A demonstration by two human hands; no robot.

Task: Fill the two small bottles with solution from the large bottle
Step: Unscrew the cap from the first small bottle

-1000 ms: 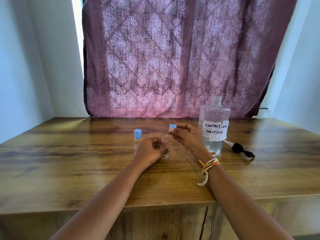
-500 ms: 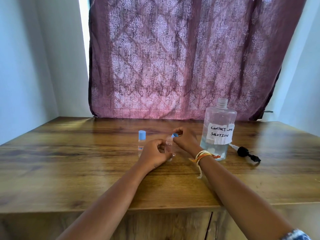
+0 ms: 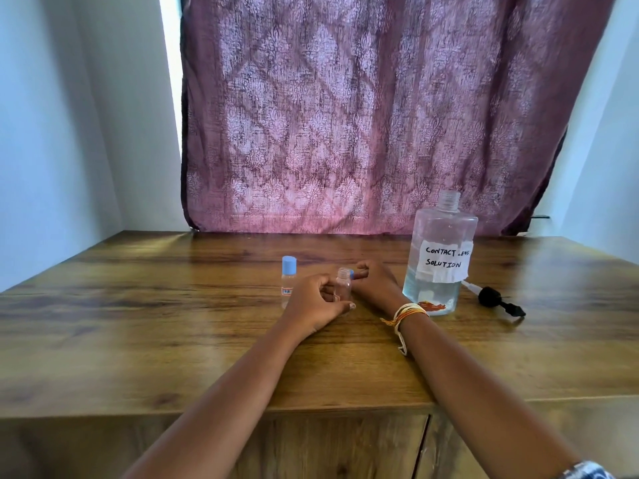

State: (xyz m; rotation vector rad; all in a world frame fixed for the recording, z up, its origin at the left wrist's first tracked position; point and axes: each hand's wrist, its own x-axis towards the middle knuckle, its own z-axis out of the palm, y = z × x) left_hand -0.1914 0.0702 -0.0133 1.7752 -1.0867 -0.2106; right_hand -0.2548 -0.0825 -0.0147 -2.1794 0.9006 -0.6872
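Nothing poured yet; left grip holding open small bottle; right grip pinching blue cap; other small bottle capped; large bottle open

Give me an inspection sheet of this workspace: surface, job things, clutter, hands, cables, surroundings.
Surface: brown wooden table, glossy.
Job's things: large clear labelled bottle uncapped, partly full; open small clear bottle; capped small bottle with blue cap, standing apart.
Clutter: black pump dispenser lying right of the large bottle.
Hands: left hand holds the open small bottle; right hand pinches a small blue cap.
Cables: nothing seen.
Surroundings: maroon patterned curtain, pale walls.
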